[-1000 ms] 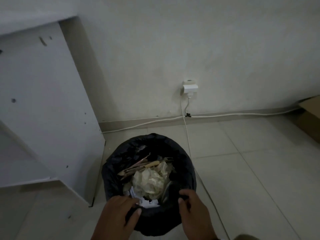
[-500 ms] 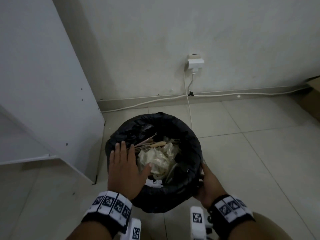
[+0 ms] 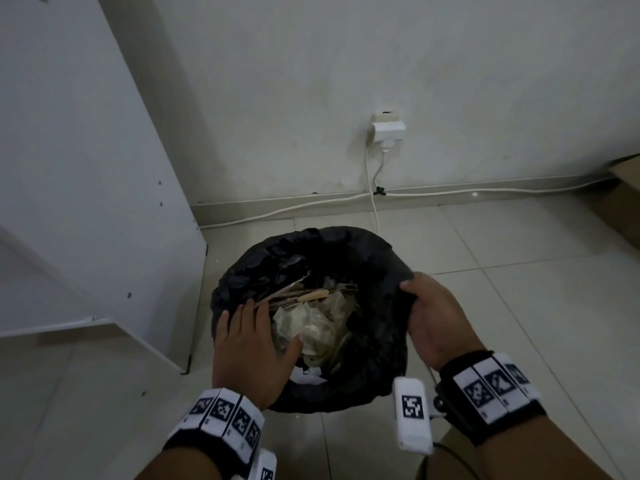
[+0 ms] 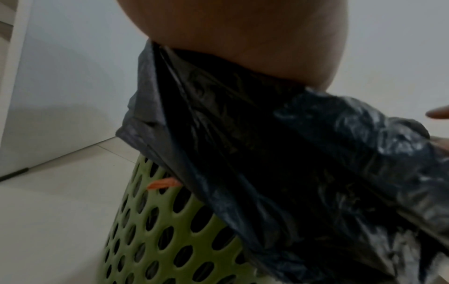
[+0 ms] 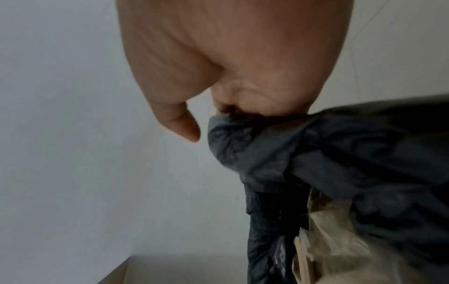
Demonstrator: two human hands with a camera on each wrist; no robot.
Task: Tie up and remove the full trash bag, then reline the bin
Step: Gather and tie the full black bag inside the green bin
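Black trash bag point(image 3: 377, 268) sits in the bin on the floor point(image 3: 485, 306); right hand point(image 3: 436, 320), at the bin's outer side 0.5 s ago, now pinches the right rim plastic and has lifted it, while left hand point(image 3: 252, 351) stays flat, fingers point(image 3: 242, 317) spread, on the near-left rim. Left wrist view alone shows the green perforated bin point(image 4: 170, 240); right wrist view shows the hand point(image 5: 243, 63) bunching plastic point(image 5: 352, 153). Beyond: wall socket point(image 3: 388, 128).

trash bag point(image 3: 377, 258) lines the bin point(image 4: 170, 240) on the floor, cabinet point(image 3: 86, 168) left, wall socket point(image 3: 388, 128) behind
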